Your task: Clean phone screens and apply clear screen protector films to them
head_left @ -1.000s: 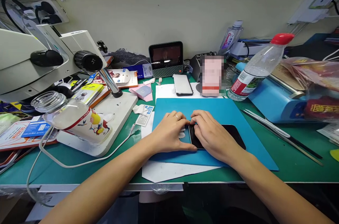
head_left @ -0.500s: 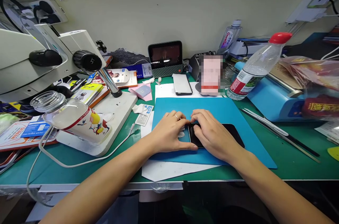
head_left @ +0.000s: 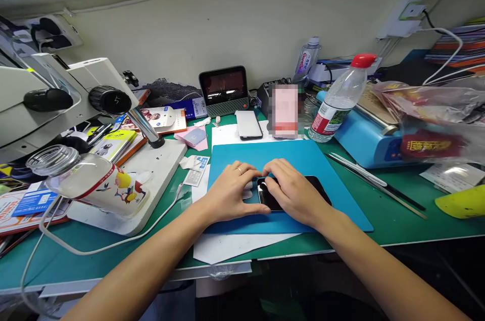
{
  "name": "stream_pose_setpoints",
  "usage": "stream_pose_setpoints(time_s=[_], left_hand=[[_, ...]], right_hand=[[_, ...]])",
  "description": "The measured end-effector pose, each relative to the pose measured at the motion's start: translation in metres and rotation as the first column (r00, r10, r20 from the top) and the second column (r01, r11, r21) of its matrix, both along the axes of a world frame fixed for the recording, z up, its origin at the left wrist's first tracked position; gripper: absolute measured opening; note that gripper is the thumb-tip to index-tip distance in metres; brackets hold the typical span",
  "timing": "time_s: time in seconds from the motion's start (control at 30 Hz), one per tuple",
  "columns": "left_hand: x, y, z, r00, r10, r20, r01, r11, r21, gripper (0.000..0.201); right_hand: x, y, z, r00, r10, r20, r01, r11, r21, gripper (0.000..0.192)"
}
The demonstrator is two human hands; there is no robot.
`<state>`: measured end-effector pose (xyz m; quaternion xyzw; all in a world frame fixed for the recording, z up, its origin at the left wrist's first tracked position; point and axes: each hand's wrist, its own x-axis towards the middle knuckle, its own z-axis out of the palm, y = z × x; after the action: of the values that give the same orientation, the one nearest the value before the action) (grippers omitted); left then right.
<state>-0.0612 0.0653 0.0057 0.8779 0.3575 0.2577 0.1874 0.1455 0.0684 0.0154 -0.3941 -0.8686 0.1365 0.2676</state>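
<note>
Fingers of the right hand (head_left: 293, 194) lie flat and pressed on the near end of a black phone (head_left: 293, 193) resting on the blue mat (head_left: 303, 156), while the left hand (head_left: 231, 189), loosely curled and gripping nothing, touches the phone's left edge with its fingertips just beside the right hand's.

Both hands are down on the black phone (head_left: 291, 192) lying flat on the blue mat (head_left: 303, 159). Left hand (head_left: 227, 192) steadies the phone's left end, right hand (head_left: 293, 192) lies across its screen, and a water bottle (head_left: 335, 101) stands behind the mat.
</note>
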Motion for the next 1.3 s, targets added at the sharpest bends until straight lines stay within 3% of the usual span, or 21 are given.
stream_pose_setpoints(time_s=[0.17,0.43,0.57,0.7,1.03,1.3], left_hand=[[0.0013,-0.0013,0.0005,0.999,0.0,-0.036,-0.001,0.999,-0.037,0.069],[0.0,-0.002,0.0033,0.999,0.007,-0.051,-0.008,1.0,-0.02,0.067],[-0.0012,-0.0011,0.002,0.995,0.059,-0.082,-0.06,0.998,-0.005,0.078],[-0.0021,-0.0005,0.0012,0.987,0.099,-0.126,-0.101,0.995,-0.012,0.076],[-0.0019,-0.0009,0.0024,0.989,0.077,-0.124,-0.081,0.996,-0.026,0.073],[-0.0021,-0.0007,0.002,0.994,0.04,-0.099,-0.041,0.999,-0.007,0.069]], right_hand=[[0.0018,0.0001,-0.002,0.999,-0.013,-0.044,0.014,1.0,0.026,0.017],[0.0022,0.0004,-0.0058,0.999,-0.036,0.018,0.035,0.999,0.034,0.023],[0.0006,0.0012,-0.0057,0.997,0.008,0.072,-0.011,0.999,0.04,0.022],[-0.0015,0.0025,-0.0051,0.993,0.043,0.11,-0.05,0.997,0.058,0.021],[-0.0036,0.0052,-0.0068,0.986,0.051,0.161,-0.059,0.997,0.046,0.018],[-0.0051,0.0048,-0.007,0.993,0.024,0.112,-0.025,1.0,0.014,0.015]])
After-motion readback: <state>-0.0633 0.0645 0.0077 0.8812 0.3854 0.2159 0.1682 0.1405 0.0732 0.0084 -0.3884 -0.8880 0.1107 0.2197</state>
